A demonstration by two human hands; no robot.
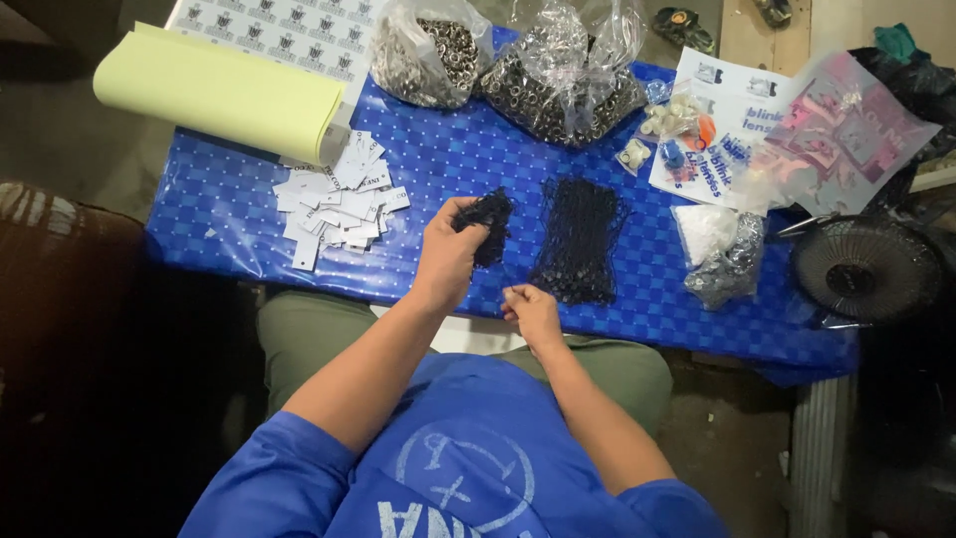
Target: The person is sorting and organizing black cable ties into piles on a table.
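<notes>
My left hand (pixel 445 255) is closed around a bunch of short black strings (pixel 490 221), held just above the blue checked table (pixel 438 159). A larger pile of the same black strings (pixel 581 239) lies flat on the table to the right of it. My right hand (pixel 531 312) hovers near the table's front edge, below that pile, with fingertips pinched together; whether a single string is between them is too small to tell.
A heap of small white tags (pixel 334 205) lies left of my hands. A rolled pale yellow sheet (pixel 224 92) sits at the back left. Two clear bags of metal eyelets (pixel 558 85) stand at the back. Printed sheets, small bags and a black fan (pixel 864 267) crowd the right.
</notes>
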